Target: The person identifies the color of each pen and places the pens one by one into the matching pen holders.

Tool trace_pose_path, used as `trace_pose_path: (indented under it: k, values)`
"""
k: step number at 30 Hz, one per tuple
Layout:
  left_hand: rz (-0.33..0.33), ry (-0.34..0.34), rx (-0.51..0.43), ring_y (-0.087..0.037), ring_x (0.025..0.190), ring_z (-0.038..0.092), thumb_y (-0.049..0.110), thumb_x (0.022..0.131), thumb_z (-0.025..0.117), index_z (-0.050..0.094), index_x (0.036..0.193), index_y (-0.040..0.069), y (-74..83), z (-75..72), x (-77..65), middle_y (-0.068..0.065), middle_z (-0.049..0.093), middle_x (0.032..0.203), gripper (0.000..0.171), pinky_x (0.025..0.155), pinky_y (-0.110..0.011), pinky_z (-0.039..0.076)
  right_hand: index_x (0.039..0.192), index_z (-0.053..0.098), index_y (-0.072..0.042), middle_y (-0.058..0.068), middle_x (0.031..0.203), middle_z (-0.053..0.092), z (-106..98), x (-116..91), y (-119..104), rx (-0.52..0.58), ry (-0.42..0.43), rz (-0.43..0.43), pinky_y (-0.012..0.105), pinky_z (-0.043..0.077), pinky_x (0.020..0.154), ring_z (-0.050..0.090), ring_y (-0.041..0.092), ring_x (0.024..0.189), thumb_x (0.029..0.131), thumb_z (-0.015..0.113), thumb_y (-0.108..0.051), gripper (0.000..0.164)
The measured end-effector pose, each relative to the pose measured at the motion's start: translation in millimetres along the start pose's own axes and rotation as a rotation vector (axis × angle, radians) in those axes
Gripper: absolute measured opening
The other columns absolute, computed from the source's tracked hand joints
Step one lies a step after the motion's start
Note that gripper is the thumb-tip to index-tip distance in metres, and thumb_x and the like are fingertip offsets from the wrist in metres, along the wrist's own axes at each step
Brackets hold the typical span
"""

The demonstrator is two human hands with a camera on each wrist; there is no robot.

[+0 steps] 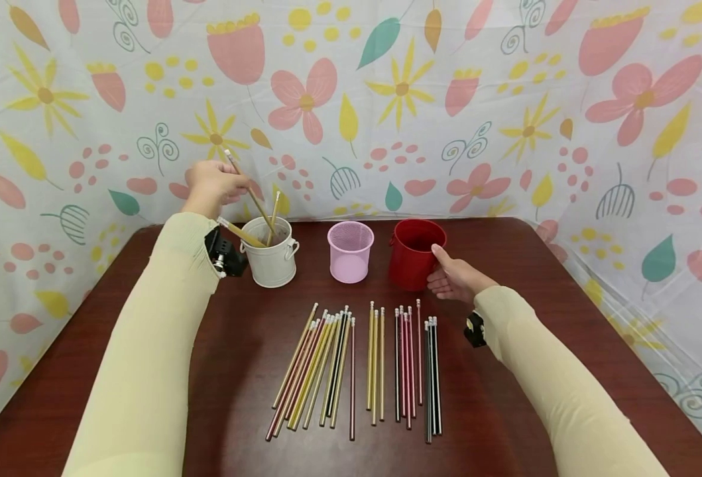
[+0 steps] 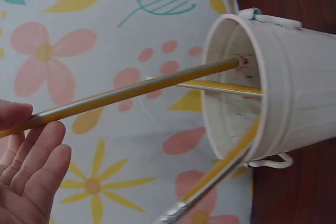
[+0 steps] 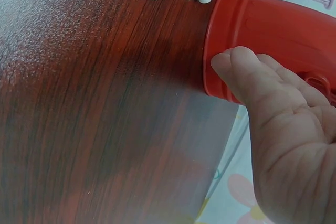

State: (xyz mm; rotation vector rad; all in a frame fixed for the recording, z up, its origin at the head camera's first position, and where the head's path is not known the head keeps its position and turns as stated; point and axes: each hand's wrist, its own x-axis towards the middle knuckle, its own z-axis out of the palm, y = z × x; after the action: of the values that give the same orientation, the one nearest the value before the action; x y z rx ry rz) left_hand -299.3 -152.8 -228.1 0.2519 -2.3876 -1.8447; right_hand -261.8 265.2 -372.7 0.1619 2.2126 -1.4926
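Right along the near part of the dark wood table (image 1: 237, 397), between your pale yellow sleeves (image 1: 142, 358), you've got eraser-tipped pencils laid out in rough bunches: a fanned mixed bunch (image 1: 312, 372) to the left, a few gold pencils (image 1: 375, 368) beside it, then mostly red pencils (image 1: 407, 371) and some black pencils (image 1: 432, 377). Just past those, your right hand (image 1: 455, 275) is on the outer side of the red bucket (image 1: 407, 268), thumb up by the rim, fingers pretty straight, not really wrapped around it. Pink mesh cup (image 1: 351, 255) stands upright in the middle, nobody touching it. Over at the white bucket (image 1: 273, 265), two yellow pencils (image 1: 243, 233) lean inside, and your left hand (image 1: 216, 182) pinches another yellow pencil (image 2: 131, 92), eraser end up, lower end inside the mouth. Your hands are well apart, btw. Behind everything hangs a floral sheet (image 1: 351, 86).
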Motion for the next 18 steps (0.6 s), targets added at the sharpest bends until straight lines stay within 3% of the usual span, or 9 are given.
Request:
trace_pose_path:
  k: [5,9,13,18]
  values:
    - [-0.026,0.014,0.024,0.002,0.049,0.059,0.002,0.085,0.067,0.056,0.072,0.009,-15.9,5.3,2.8,0.014,0.056,0.052,0.018,0.057,-0.016,0.051,0.136,0.032,0.022,0.039,0.142,0.037,1.1,0.9,0.2,0.011,-0.004,-0.005,0.044,0.042,0.106,0.042,0.046,0.130,0.098,0.018,-0.065,0.096]
    - [-0.069,0.038,-0.014,0.000,0.052,0.061,0.001,0.085,0.065,0.057,0.079,0.007,-32.9,13.7,4.2,0.009,0.060,0.056,0.012,0.072,-0.023,0.057,0.136,0.031,0.023,0.039,0.143,0.035,0.4,0.3,-0.1,0.019,-0.012,-0.011,0.047,0.039,0.108,0.041,0.047,0.131,0.097,0.018,-0.065,0.097]
    - [-0.100,0.011,-0.082,-0.003,0.062,0.065,-0.003,0.086,0.064,0.059,0.089,0.000,-51.2,20.4,5.1,0.003,0.064,0.068,0.006,0.081,-0.027,0.056,0.136,0.032,0.023,0.039,0.142,0.036,0.1,-0.7,0.2,0.015,-0.006,-0.009,0.047,0.040,0.107,0.041,0.047,0.131,0.098,0.017,-0.065,0.097]
    - [-0.138,-0.006,-0.065,0.001,0.056,0.062,-0.002,0.087,0.064,0.060,0.112,-0.007,-69.3,21.8,5.1,0.011,0.057,0.055,0.026,0.079,-0.024,0.056,0.136,0.033,0.021,0.038,0.142,0.038,0.5,-0.4,-0.5,0.017,0.002,0.007,0.044,0.042,0.106,0.043,0.045,0.131,0.097,0.017,-0.065,0.096]
